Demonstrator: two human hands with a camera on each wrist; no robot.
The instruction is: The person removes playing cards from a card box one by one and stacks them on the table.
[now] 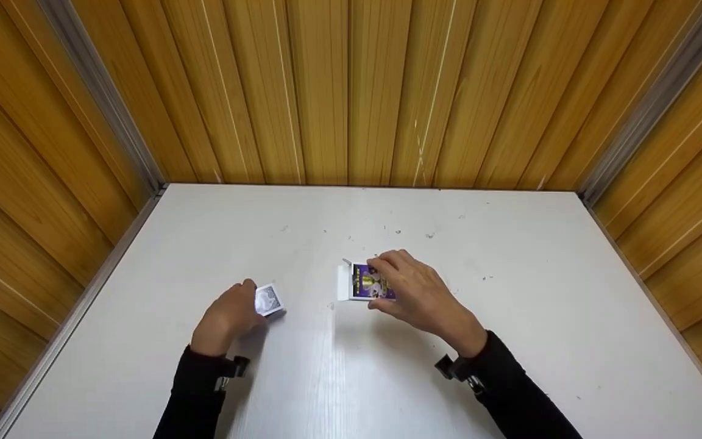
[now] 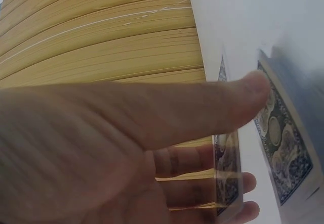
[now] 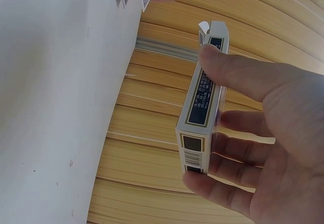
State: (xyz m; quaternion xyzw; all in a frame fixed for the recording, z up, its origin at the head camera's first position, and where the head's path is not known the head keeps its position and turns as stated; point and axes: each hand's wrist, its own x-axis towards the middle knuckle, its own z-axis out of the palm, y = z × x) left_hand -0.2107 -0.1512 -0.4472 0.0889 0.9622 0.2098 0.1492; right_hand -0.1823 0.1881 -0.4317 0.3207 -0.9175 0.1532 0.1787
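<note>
In the head view my left hand (image 1: 227,314) holds a small stack of playing cards (image 1: 268,299) by its left end, low over the table. In the left wrist view my thumb overlaps the edge of the patterned grey card backs (image 2: 284,143); a fainter, see-through image of card backs lies across my fingers. My right hand (image 1: 419,294) grips a card box (image 1: 370,281) with a purple picture on top and a white flap standing out at its left end. The right wrist view shows thumb and fingers on opposite sides of this box (image 3: 200,102), which has a barcode at one end.
The white table (image 1: 509,353) carries small dark specks and scuffs toward its far side. Wood-look panels (image 1: 351,91) wall it in at the back, left and right, with grey metal posts (image 1: 107,91) at the corners. A dark wrist mount sits on each black sleeve (image 1: 506,372).
</note>
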